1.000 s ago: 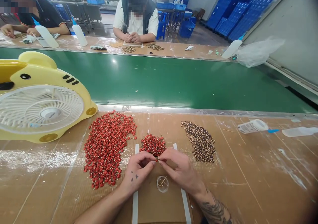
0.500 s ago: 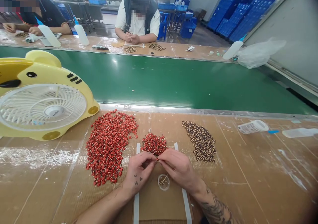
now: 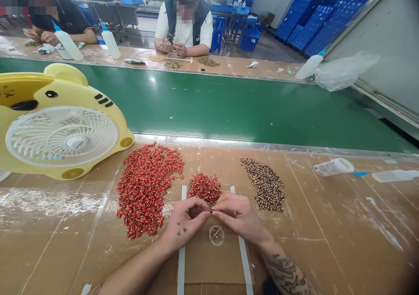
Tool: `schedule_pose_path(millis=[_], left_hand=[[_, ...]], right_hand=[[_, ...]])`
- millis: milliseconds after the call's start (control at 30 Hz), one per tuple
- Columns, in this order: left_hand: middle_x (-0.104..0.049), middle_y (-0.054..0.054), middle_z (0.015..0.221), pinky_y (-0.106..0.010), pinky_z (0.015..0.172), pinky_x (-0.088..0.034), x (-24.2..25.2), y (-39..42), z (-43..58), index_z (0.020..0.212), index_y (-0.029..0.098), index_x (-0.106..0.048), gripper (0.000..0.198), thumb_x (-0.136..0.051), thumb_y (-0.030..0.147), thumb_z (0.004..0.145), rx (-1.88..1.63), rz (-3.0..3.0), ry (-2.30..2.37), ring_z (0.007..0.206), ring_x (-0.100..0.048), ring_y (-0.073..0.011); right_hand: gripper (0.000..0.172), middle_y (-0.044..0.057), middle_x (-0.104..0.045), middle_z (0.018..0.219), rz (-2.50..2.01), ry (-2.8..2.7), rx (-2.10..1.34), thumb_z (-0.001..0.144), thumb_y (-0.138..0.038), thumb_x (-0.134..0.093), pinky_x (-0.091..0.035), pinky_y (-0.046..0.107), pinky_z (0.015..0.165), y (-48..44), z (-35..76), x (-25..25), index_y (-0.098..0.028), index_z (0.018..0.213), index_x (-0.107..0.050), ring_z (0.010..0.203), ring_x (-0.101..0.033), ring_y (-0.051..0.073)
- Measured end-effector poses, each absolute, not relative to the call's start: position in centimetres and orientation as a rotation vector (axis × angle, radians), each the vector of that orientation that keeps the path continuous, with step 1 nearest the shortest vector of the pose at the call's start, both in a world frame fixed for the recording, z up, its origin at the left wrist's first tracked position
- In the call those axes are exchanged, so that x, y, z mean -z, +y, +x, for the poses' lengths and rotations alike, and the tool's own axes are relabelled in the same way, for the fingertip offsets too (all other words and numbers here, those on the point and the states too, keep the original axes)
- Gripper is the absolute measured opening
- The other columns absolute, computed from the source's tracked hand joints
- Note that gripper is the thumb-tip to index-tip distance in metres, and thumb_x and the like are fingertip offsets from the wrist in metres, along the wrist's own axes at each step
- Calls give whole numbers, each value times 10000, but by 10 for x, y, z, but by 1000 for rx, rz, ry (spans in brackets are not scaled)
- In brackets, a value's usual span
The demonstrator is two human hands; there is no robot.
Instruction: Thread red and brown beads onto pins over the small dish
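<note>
Between the fingertips of my left hand [image 3: 185, 221] and my right hand [image 3: 237, 216] is a small red piece [image 3: 210, 210], pinched from both sides. Its exact kind is too small to make out. Just beyond my fingers lies a small heap of like red pieces [image 3: 204, 186]. To the left spreads a larger pile of red pieces with pale metallic ends [image 3: 144, 186]. Below my hands a small clear round dish [image 3: 216, 235] holds a thin stick and some tiny bits. It sits on a cardboard sheet [image 3: 212, 269] edged with white tape strips.
A dark-and-gold pile of small parts [image 3: 263, 183] lies to the right. A yellow animal-faced fan [image 3: 65, 125] stands at left. A white bottle [image 3: 334, 167] lies at right. Across the green belt [image 3: 229, 107] two people sit handling small parts near upright squeeze bottles [image 3: 111, 44].
The view has shifted slightly. My hands stay together at the red piece, which shows more plainly between the fingertips. The person opposite has raised and parted their hands.
</note>
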State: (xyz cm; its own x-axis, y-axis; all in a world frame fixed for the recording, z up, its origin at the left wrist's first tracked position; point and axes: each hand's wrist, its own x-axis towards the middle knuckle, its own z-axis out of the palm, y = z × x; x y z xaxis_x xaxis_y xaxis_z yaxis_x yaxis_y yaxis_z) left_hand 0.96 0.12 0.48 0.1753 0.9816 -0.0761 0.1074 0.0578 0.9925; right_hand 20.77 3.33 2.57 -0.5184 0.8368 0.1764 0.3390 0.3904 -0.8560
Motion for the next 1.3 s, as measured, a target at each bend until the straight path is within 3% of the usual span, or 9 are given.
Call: schedule_pose_path(millis=[167, 400, 733, 1100, 1300], left_hand=[[-591, 18, 615, -198, 534, -394, -3, 4, 12, 769, 153, -675, 39, -661, 181, 791, -966, 1195, 1135, 555, -507, -107], [-634, -9, 653, -214, 565, -420, -4, 6, 12, 770, 149, -678, 51, -660, 192, 790, -970, 1169, 1101, 587, -550, -124], [-708, -32, 710, -247, 659, -487, -5, 2, 5, 749, 212, -685, 198, -548, 144, 874, -1063, 1713, 1055, 666, -642, -156], [-715, -42, 786, -244, 671, -496, -6, 5, 4, 824, 198, -685, 112, -588, 176, 874, -985, 1728, 1141, 712, -660, -163], [-738, -43, 799, -263, 687, -518, -11, 15, 0, 883, 191, -724, 112, -618, 221, 864, -1106, 1725, 1406, 703, -664, -173]], right_hand=[[139, 47, -712, 757, -991, -2064, -1077, 885, -214, -640, -495, 288, 652, 35, 207, -31, -190, 834, -767, 692, -635, 162], [135, 58, -758, 793, -1138, -1687, -1518, 818, -297, -717, -537, 259, 630, 36, 204, -20, -176, 802, -774, 704, -685, 170], [109, 57, -768, 826, -1052, -1584, -1726, 743, -296, -793, -569, 293, 712, 42, 206, -16, -189, 757, -779, 759, -712, 180], [79, 53, -746, 856, -1023, -1726, -1526, 815, -223, -686, -563, 273, 690, 37, 200, -20, -180, 793, -748, 767, -691, 170], [121, 68, -732, 916, -987, -1946, -884, 888, -238, -632, -544, 326, 796, 46, 218, -17, -194, 934, -735, 855, -678, 197]])
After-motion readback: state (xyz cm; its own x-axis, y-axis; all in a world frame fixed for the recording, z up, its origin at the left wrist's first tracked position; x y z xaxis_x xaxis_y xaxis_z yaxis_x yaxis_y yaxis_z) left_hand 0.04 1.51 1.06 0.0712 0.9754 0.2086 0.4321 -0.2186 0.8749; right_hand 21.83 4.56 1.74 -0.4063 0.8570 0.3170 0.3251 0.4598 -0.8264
